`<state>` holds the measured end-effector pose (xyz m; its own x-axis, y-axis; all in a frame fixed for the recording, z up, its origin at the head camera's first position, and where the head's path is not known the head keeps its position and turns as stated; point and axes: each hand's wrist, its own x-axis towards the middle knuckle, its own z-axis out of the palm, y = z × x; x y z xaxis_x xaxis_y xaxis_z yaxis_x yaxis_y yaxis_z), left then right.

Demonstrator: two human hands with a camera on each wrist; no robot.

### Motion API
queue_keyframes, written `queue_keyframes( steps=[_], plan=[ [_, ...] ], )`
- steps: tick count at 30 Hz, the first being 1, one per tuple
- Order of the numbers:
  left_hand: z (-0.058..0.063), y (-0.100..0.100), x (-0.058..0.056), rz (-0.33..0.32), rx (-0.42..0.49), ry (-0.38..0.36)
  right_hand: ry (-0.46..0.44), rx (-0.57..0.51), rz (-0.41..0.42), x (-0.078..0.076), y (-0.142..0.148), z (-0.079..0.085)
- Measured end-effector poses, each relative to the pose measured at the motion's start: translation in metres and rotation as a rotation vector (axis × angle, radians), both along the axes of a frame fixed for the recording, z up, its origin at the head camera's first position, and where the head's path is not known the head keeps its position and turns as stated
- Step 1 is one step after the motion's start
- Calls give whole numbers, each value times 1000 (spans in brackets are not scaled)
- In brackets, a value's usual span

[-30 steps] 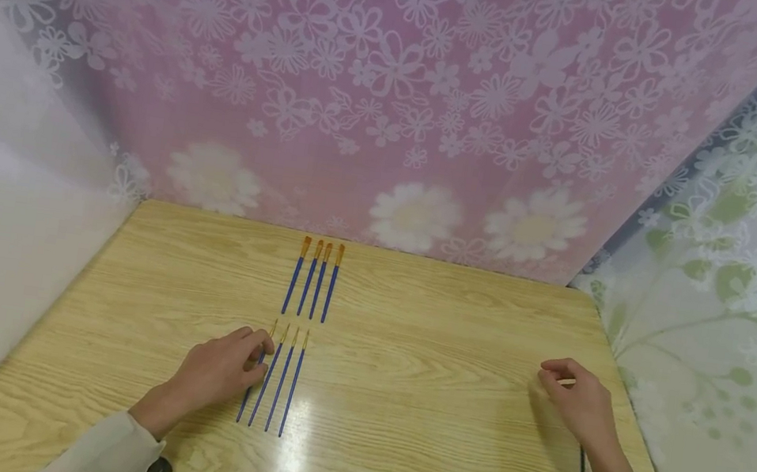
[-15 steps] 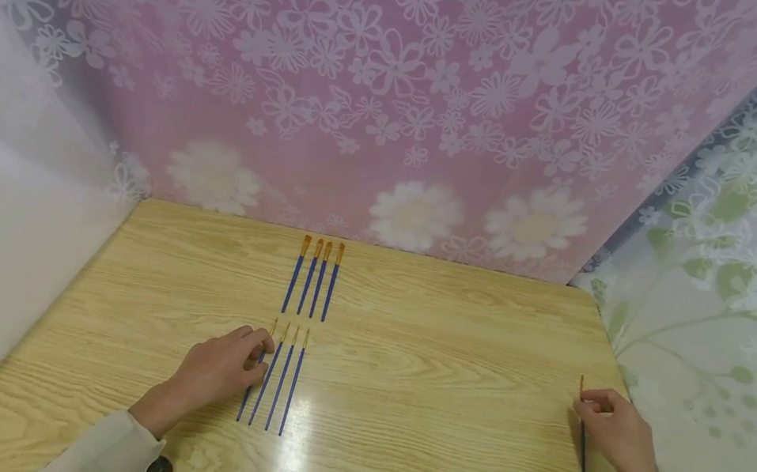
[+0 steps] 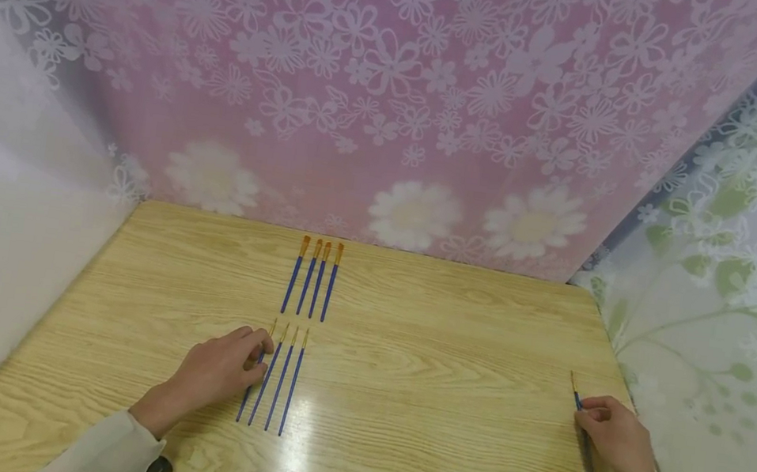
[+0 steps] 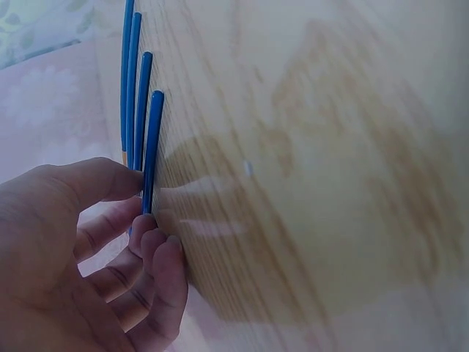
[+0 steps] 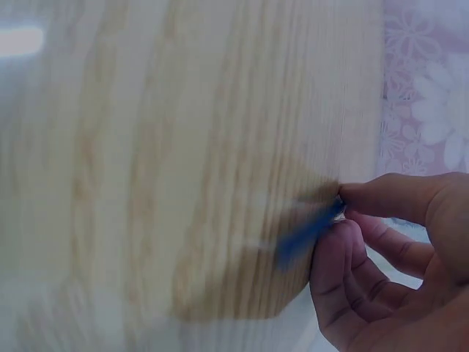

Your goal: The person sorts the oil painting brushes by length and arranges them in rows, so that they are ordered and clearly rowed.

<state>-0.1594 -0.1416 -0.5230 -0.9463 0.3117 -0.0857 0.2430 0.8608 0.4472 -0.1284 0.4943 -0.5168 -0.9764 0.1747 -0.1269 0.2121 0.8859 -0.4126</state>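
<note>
At the table's right side my right hand [image 3: 618,436] pinches a thin blue-handled paintbrush [image 3: 577,399] between thumb and fingers. Its bristle tip points away from me and slightly left; in the right wrist view the blue handle [image 5: 302,240] is blurred, slanting out from the fingertips. My left hand [image 3: 217,370] rests at the lower row of fine-tipped paintbrushes, thumb and fingers around the leftmost brush [image 3: 244,404]. The left wrist view shows that brush's blue handle [image 4: 154,132] between thumb and fingertips. The neighbouring fine brushes [image 3: 282,383] lie side by side just to its right.
Behind the fine brushes lies a row of several wider, flat-tipped paintbrushes [image 3: 310,283]. The wood-grain table [image 3: 449,357] meets a pink flowered backdrop [image 3: 395,111] at the back and a pale leafy one [image 3: 732,330] on the right.
My right hand moved right to the brush lying there and took hold of it; the brush has now tilted, tip leftward. The left hand stays where it was.
</note>
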Motion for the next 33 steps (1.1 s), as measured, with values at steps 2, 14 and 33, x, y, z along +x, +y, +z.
queue_keyframes(
  steps=[2, 14, 33],
  plan=[
    [-1, 0, 0, -2, 1, -1, 34, 10, 9, 0, -2, -2],
    [-4, -1, -2, -7, 11, -4, 93, 26, 85, -2, -11, -5],
    [-3, -1, -1, -5, 12, -11, 181, -65, 176, -12, -82, 17]
  ],
)
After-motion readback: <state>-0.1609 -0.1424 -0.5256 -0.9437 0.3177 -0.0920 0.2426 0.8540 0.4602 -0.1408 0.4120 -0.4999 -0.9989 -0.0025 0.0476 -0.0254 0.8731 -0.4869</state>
